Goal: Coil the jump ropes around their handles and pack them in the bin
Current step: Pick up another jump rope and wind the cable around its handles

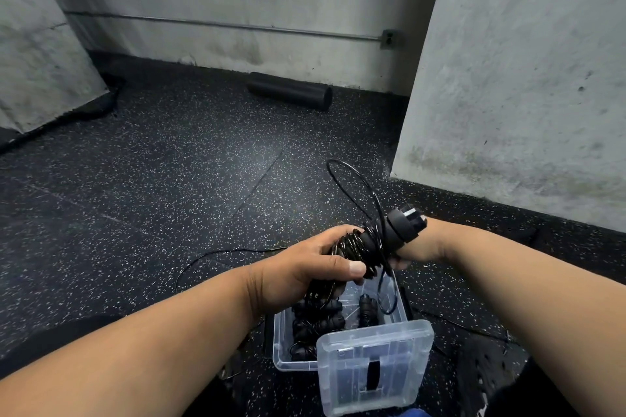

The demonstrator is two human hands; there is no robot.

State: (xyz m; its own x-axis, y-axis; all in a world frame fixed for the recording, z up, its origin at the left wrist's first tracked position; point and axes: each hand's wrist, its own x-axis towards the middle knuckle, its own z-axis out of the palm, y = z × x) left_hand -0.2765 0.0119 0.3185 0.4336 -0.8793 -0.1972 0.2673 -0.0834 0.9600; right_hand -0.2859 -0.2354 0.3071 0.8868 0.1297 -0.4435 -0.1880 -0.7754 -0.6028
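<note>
My left hand (305, 267) grips a pair of black jump rope handles (399, 230) with thin black cord wound round them in tight turns (355, 247). My right hand (416, 247) sits behind the handles' top end and pinches the cord near it; its fingers are mostly hidden. A loose loop of cord (352, 179) arcs up and away from the handles. Below my hands stands a clear plastic bin (281, 352) holding several coiled black ropes (315, 318). Another strand of cord (210, 257) trails across the floor to the left.
The bin's clear lid (376, 369) leans over its near right corner. A black foam roller (291, 91) lies by the far wall. A concrete pillar (515, 78) rises at right. The floor is speckled black rubber (135, 196).
</note>
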